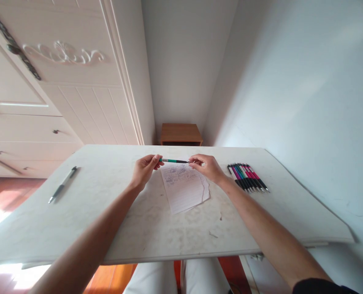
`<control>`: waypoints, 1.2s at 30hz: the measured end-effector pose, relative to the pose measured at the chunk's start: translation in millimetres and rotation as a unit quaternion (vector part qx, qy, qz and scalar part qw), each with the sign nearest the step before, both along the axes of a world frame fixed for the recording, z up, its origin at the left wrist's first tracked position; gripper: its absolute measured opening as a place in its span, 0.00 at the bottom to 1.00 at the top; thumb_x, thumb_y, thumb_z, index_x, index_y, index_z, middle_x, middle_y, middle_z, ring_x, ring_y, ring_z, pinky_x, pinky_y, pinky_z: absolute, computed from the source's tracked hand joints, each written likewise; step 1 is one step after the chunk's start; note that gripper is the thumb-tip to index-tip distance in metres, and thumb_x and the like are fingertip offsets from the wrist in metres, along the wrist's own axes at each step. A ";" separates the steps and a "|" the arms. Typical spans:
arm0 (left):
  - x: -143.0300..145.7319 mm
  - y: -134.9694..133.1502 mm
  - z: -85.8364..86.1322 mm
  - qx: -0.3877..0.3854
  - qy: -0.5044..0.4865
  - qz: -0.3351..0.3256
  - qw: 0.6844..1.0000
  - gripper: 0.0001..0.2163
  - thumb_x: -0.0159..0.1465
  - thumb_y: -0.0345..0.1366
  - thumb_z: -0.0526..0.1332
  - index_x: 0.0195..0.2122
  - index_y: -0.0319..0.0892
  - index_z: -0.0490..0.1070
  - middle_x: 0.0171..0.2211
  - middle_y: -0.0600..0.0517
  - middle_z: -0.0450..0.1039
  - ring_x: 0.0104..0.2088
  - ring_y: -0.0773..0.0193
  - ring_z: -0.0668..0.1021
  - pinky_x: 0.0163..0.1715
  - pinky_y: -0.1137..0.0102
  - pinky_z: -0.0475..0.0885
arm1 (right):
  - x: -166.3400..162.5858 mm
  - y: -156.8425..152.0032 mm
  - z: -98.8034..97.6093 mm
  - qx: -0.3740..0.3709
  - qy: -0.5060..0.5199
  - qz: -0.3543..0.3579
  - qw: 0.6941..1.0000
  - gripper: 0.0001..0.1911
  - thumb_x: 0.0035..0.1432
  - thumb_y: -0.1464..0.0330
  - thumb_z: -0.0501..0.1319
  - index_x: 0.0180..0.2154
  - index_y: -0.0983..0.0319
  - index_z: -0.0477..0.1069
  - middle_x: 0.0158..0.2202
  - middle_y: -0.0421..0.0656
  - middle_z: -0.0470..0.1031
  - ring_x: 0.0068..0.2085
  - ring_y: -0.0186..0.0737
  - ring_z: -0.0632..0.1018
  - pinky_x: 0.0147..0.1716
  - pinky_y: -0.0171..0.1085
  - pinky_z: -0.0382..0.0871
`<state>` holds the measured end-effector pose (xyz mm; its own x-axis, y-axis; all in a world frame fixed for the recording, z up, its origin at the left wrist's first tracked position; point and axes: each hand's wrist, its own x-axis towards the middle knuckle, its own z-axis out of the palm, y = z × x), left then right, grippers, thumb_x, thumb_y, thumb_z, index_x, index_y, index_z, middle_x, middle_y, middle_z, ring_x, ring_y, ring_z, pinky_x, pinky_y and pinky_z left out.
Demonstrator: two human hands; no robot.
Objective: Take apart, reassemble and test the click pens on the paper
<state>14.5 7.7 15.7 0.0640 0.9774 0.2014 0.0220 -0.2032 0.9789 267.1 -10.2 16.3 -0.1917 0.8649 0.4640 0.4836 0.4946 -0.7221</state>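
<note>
A green pen (173, 161) with a black grip lies level between my two hands, above the top of a scribbled paper sheet (186, 190). My left hand (147, 168) is closed around the pen's green rear end. At the other end, the fingertips of my right hand (206, 166) pinch the pen's tip; whether they hold a separate small part there I cannot make out. To the right of my right hand, several pens (248, 177) in purple, teal, green and pink lie side by side in a row.
A single white-and-grey pen (62, 185) lies far left on the white table (117, 232). Small scraps (213, 234) lie near the front edge. Beyond the table stand a brown wooden cabinet (181, 132) and a white wardrobe (92, 102); a wall (307, 102) borders the right side.
</note>
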 end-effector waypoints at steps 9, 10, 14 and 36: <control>-0.8 1.7 -3.1 -0.012 -0.027 -0.014 0.999 0.21 0.56 0.52 0.66 0.37 0.36 0.78 0.26 0.47 0.77 0.25 0.66 0.73 0.28 0.70 0.70 | -5.4 -3.1 2.3 0.003 0.040 -0.003 0.999 0.08 0.55 0.63 0.65 0.35 0.60 0.77 0.34 0.44 0.80 0.34 0.39 0.78 0.34 0.38 0.71; -0.7 1.9 -3.3 -0.013 -0.031 -0.015 0.999 0.21 0.55 0.52 0.66 0.37 0.36 0.78 0.26 0.47 0.77 0.25 0.67 0.73 0.28 0.70 0.69 | -6.1 -3.5 2.5 -0.001 0.050 -0.003 0.999 0.08 0.55 0.62 0.66 0.34 0.60 0.77 0.34 0.44 0.79 0.34 0.39 0.78 0.34 0.37 0.71; -0.2 1.3 -2.1 -0.016 -0.033 -0.017 0.999 0.21 0.55 0.51 0.67 0.37 0.35 0.78 0.26 0.47 0.78 0.25 0.67 0.73 0.28 0.70 0.69 | -8.4 -5.4 3.6 -0.012 0.067 -0.003 0.998 0.10 0.54 0.61 0.66 0.33 0.60 0.77 0.33 0.43 0.79 0.34 0.39 0.77 0.35 0.37 0.71; -2.7 2.0 -6.3 0.032 0.105 -0.021 0.994 0.22 0.62 0.54 0.58 0.32 0.38 0.75 0.24 0.51 0.72 0.25 0.66 0.71 0.25 0.72 0.65 | -7.2 -4.4 2.8 -0.017 0.116 -0.004 0.993 0.11 0.56 0.61 0.64 0.32 0.62 0.74 0.28 0.41 0.76 0.28 0.35 0.75 0.32 0.35 0.70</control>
<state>11.9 9.7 9.4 0.1516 0.9587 0.2408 0.2155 -0.2698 0.9385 259.9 -14.6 19.1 -0.0759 0.8822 0.4648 0.3055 0.4643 -0.8313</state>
